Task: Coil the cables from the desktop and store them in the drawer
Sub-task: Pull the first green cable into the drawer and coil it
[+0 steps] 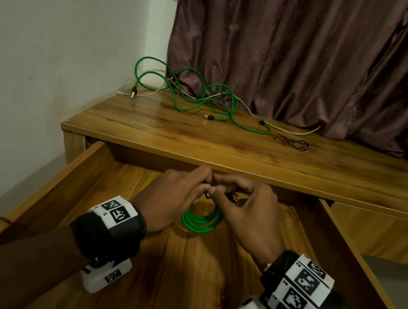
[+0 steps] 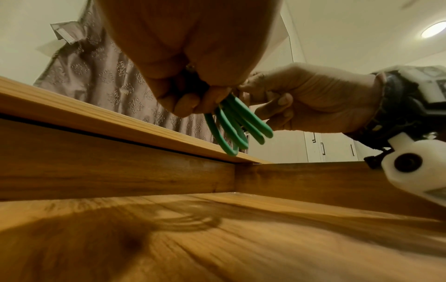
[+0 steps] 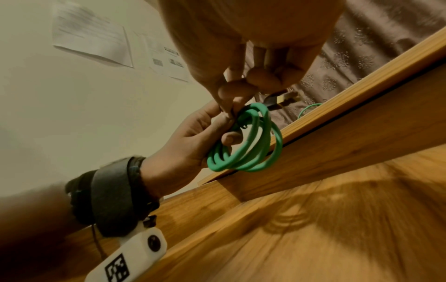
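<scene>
A coiled green cable hangs above the floor of the open wooden drawer. My left hand grips the top of the coil. My right hand pinches a thin black tie at the coil's top, close to the left fingertips. The coil's black and gold plug sticks out by my right fingers. On the desktop lie a loose green cable, a tangled white cable and a small black tie.
A brown curtain hangs behind the desk. A white wall closes the left side. The drawer's side walls stand left and right of my arms. A black tie sits on the drawer's left rim.
</scene>
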Tool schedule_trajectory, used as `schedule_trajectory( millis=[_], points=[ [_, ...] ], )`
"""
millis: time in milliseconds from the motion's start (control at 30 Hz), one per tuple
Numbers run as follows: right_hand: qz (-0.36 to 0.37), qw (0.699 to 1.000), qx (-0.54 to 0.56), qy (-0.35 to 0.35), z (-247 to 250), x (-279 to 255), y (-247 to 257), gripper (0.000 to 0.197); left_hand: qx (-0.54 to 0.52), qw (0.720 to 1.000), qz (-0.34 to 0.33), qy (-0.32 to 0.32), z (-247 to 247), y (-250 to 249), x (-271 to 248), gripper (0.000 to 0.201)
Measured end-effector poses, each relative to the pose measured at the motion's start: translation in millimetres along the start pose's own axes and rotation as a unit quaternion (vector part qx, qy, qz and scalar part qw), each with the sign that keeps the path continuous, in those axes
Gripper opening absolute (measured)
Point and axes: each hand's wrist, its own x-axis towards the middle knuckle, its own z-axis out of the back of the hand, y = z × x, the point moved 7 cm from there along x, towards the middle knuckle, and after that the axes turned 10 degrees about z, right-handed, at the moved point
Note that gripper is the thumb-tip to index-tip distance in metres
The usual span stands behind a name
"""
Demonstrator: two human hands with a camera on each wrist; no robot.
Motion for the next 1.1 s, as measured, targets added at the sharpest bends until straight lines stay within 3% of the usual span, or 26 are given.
schedule_trajectory(
  millis=[233, 600, 700, 833, 933, 1100],
  points=[
    [0.012, 1.000, -0.003, 0.018, 1.2, 1.6, -1.3, 0.005, -0.034, 0.998, 0.024, 0.042, -7.3, 5.7, 1.1, 0.014],
    [0.022, 0.997, -0.066, -0.035, 6.8, 0.9, -9.4, 0.009, -0.066, 0.991, 0.020, 0.114, -16.0, -1.3, -2.8, 0.014],
    [0.027, 0.995, -0.077, -0.053, 12.2, 3.0, -7.5, 0.009, -0.014, 0.989, 0.029, 0.146, -13.7, -0.5, -2.3, 0.013],
    [0.037, 0.992, -0.097, -0.077, 15.9, 3.1, -2.0, 0.009, 0.113, 0.988, 0.025, 0.097, -6.3, 1.8, 3.9, 0.035],
    [0.029, 0.992, -0.085, -0.087, 15.8, 3.2, 0.1, 0.009, 0.108, 0.992, 0.018, 0.069, -7.5, 5.1, 5.2, 0.017],
    [-0.007, 0.994, -0.045, -0.099, 18.8, 2.0, -6.1, 0.011, 0.067, 0.997, 0.008, 0.035, -9.4, 9.3, 3.3, 0.025]
  ],
)
